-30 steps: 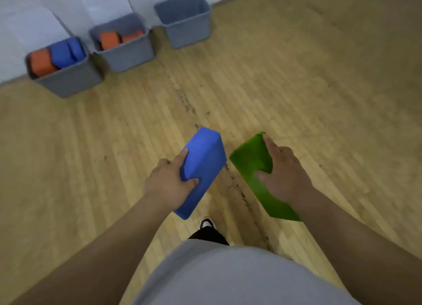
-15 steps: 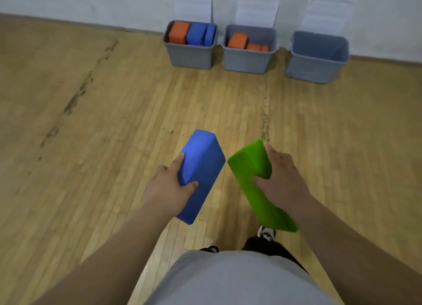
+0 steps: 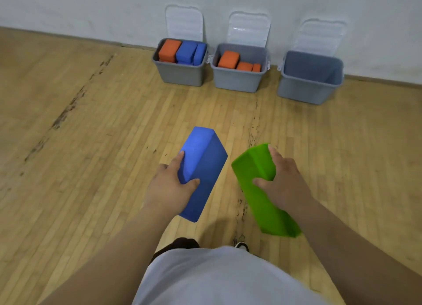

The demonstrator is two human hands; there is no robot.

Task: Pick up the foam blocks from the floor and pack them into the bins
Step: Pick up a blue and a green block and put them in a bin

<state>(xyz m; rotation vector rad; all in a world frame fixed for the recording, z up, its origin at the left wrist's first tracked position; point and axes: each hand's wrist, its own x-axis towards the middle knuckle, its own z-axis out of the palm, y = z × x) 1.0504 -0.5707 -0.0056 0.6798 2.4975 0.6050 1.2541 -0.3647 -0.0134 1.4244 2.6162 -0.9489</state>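
Grips blue foam block (image 3: 203, 167) in left hand (image 3: 170, 188), fingers curled round it; clamps green foam block (image 3: 269, 213) in right hand (image 3: 285, 183) likewise, both carried above the floor (image 3: 91, 145). Could slip from one-handed holds; farther off, could jam in the nearly full left bin (image 3: 180, 75).

- Left bin (image 3: 180, 75), middle bin (image 3: 237, 82) and right bin (image 3: 310, 89): one second ago slanted in the upper left corner; now square ahead, lower in view and slightly larger than half a second ago.
- Lids (image 3: 183, 22): cut off at the top edge before; now shown whole against the wall (image 3: 91, 10).
- Shoe (image 3: 242, 245): now shifted left, half hidden by the shirt (image 3: 217, 279).
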